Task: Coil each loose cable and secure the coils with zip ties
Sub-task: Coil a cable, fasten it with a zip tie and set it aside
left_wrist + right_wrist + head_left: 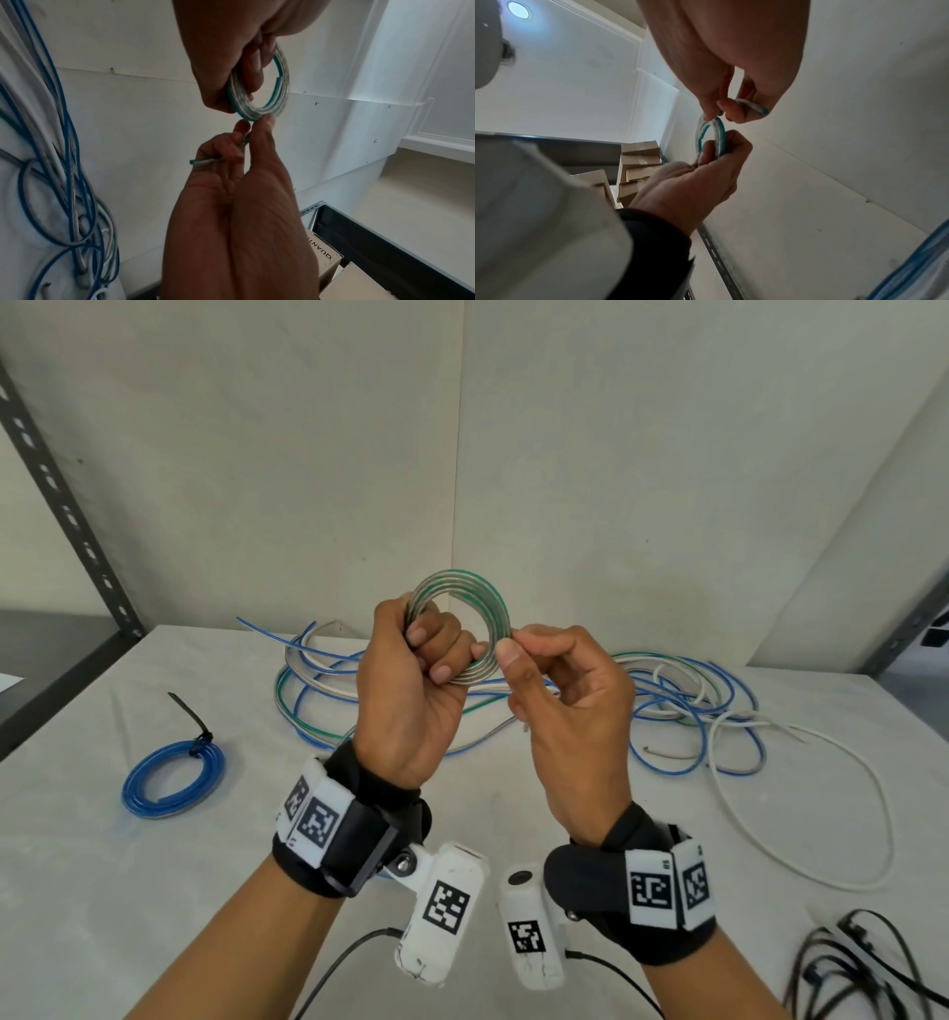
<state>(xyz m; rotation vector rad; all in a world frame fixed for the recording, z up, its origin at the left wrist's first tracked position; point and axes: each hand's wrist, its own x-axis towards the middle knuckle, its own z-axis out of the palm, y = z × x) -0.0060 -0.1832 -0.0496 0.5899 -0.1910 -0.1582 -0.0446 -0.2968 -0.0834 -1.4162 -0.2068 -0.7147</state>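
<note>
A small coil (462,593) of clear cable with a green stripe is held up above the table. My left hand (436,654) grips its left side, fingers curled through the ring. My right hand (513,649) pinches the right side of the coil between thumb and forefinger. In the left wrist view the coil (280,91) hangs from the left hand (231,60), and the right hand (257,125) holds the cable's short tail (205,161) under its fingers. The right wrist view shows the coil (720,132) edge-on between the two hands.
A blue coil (172,778) bound with a black zip tie (197,726) lies at the left of the white table (154,891). Loose blue, white and green-striped cables (693,701) sprawl behind the hands. Several black zip ties (862,963) lie at the front right.
</note>
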